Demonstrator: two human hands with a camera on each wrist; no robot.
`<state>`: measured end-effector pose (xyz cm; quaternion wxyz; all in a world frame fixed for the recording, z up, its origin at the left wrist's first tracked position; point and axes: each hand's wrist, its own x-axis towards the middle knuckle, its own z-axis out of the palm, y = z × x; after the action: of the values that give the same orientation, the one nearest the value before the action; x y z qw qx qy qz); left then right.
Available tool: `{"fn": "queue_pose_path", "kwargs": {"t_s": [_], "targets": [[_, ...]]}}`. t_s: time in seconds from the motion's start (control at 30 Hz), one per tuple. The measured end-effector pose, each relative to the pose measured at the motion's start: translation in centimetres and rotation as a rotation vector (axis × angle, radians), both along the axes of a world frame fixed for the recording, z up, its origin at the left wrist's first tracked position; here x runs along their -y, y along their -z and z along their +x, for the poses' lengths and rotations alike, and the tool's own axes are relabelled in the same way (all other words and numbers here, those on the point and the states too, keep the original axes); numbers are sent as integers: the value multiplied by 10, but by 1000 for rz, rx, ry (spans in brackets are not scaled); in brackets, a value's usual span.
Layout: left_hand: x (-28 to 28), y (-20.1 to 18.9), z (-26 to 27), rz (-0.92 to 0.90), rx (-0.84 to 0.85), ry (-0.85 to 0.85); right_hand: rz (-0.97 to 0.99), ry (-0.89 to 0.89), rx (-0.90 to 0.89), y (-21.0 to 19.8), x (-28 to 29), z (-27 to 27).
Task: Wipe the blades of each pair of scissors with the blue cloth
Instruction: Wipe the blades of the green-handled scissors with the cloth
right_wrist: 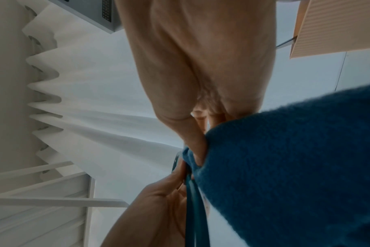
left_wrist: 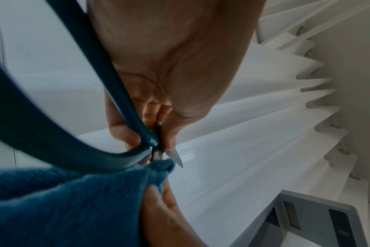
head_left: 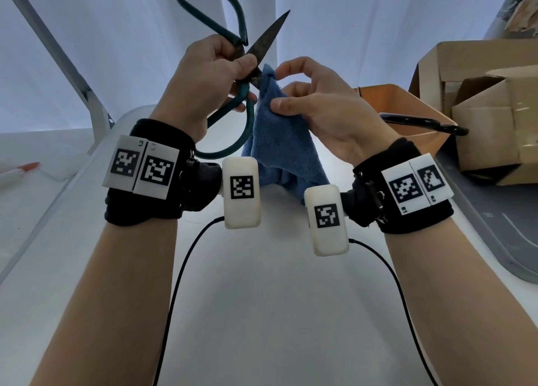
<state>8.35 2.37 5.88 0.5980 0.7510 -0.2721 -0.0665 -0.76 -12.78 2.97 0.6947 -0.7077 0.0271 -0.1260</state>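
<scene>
Head view first: the white table (head_left: 262, 313) fills most of what I can see, and at about two o'clock a heap of cardboard boxes (head_left: 477, 100) runs off the right edge, so their full extent is lost. Just in front of them sits an orange bin (head_left: 390, 97), with a black handle (head_left: 425, 123) sticking out over its rim; what that handle belongs to is hidden inside the bin.

The blue cloth (head_left: 279, 141) hangs in the air at twelve o'clock above the table, its lower end draped behind the wrist cameras and hard to follow. The right hand (head_left: 320, 106) pinches its upper part between thumb and forefinger, the other fingers arched over it, palm turned left.

At eleven o'clock from the cloth are the green-handled scissors (head_left: 241, 65), held up off the table and spread wide. One rusty blade (head_left: 267, 42) points to one o'clock and is bare; the other blade is buried in the top fold of the cloth and cannot be seen. The left hand (head_left: 209, 79) clenches the scissors right at the pivot, fingers curled around the handle roots, one loop rising to twelve o'clock and the other dropping to six.

At nine o'clock, cut by the left edge, lies a white pen with an orange tip (head_left: 20, 173).

The left wrist view is blurred and shows only a short blade tip.
</scene>
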Motion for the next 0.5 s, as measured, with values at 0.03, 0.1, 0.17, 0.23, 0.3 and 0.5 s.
{"fn": "queue_pose_path", "kwargs": {"t_s": [0.03, 0.1, 0.17, 0.23, 0.3, 0.5], "targets": [[0, 0, 0, 8, 2, 6, 5, 20, 2, 0, -2, 1], [1, 0, -1, 18, 4, 29, 24, 57, 5, 1, -4, 2], [3, -1, -2, 18, 10, 46, 43, 78, 4, 1, -5, 3], [4, 0, -3, 11, 13, 48, 41, 83, 9, 2, -5, 4], [4, 0, -3, 8, 12, 45, 30, 65, 22, 1, -5, 4], [4, 0, -2, 1, 12, 34, 32, 9, -6, -1, 1, 1]]}}
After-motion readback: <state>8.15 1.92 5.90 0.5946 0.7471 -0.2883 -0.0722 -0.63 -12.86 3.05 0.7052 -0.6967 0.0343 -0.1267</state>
